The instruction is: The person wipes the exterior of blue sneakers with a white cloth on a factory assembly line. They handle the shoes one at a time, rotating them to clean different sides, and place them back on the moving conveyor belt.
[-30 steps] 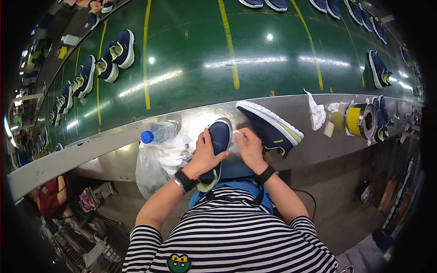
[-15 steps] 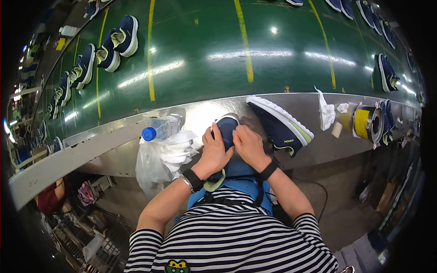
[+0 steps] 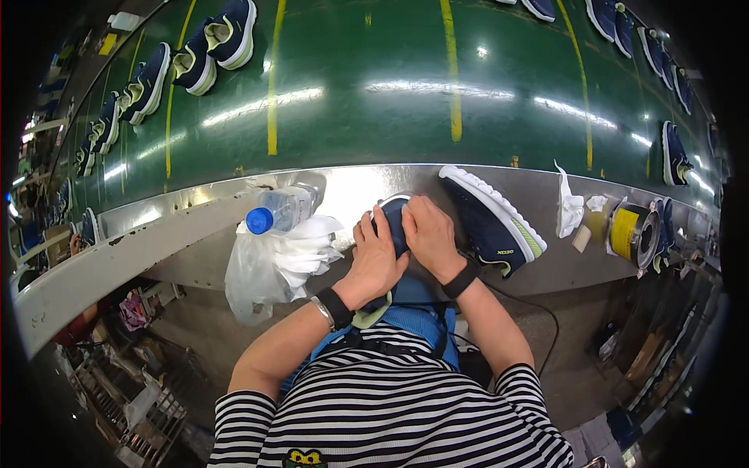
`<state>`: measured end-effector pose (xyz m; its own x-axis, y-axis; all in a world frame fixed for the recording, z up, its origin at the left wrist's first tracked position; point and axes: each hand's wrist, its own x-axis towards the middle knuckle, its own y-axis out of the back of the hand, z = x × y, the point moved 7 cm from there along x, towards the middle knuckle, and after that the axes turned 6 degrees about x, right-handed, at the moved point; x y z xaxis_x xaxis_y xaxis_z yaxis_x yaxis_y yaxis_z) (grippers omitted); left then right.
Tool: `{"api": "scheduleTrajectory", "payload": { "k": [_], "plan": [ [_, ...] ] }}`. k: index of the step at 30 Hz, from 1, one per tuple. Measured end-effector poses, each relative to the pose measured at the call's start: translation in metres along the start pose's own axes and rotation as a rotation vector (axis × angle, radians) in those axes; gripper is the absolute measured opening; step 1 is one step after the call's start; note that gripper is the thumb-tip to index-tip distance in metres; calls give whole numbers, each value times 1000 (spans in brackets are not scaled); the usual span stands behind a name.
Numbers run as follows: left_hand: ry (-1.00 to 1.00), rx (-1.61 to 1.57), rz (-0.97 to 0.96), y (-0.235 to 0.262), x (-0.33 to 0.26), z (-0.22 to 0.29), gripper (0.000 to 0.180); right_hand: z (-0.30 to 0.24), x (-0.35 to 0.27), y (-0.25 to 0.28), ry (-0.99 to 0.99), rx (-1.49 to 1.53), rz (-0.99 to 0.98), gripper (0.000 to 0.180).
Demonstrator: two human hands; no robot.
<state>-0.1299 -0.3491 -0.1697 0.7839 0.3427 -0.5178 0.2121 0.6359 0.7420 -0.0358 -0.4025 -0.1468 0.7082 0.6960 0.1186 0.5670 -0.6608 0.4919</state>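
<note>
A navy sneaker (image 3: 395, 225) with a pale toe edge sits upright between my hands at the bench's front, its lime-lined collar near my waist. My left hand (image 3: 373, 261) is wrapped over its left side, fingers pointing to the toe. On the toe's right side, my right hand (image 3: 431, 232) presses with its fingers bent together; whether a small thing is under those fingertips is hidden. To the right, a second navy sneaker (image 3: 482, 214) lies on its side, its white sole facing up and right, apart from my hand.
Left of my hands are a blue-capped bottle (image 3: 282, 212), white tissue (image 3: 312, 248) and a plastic bag (image 3: 253, 285). A yellow-labelled can (image 3: 629, 234) and a crumpled white cloth (image 3: 569, 207) stand right. Beyond the metal bench (image 3: 351, 183), a green conveyor (image 3: 359, 132) carries several sneakers.
My right hand has slid up toward the toe, and its fingers now lie more along the shoe's edge. My left hand keeps its hold. The whole view has turned slightly.
</note>
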Motion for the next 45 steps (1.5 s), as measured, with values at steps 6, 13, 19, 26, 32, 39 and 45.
{"api": "scheduleTrajectory", "payload": {
  "k": [6, 13, 19, 26, 32, 39, 45],
  "plan": [
    [8, 19, 8, -1, -2, 1, 89, 2, -17, 6, -96, -43, -96, 7],
    [15, -13, 30, 0, -3, -1, 89, 2, -18, 6, -90, -55, -126, 8],
    [14, -15, 27, -2, -2, 1, 89, 3, -1, 1, -29, -59, -35, 9],
    [-4, -8, 50, -1, -3, -1, 89, 3, -13, 3, -92, 58, -73, 11],
    [-33, -28, 55, 1, -2, 1, 88, 9, -11, 5, -133, 56, -180, 10],
    [-58, -67, 72, 2, -1, 2, 87, 6, 2, 1, -83, 20, -65, 10],
    [-49, -56, 70, 3, -4, 0, 88, 9, -48, 8, -239, 99, -257, 14]
  ]
}}
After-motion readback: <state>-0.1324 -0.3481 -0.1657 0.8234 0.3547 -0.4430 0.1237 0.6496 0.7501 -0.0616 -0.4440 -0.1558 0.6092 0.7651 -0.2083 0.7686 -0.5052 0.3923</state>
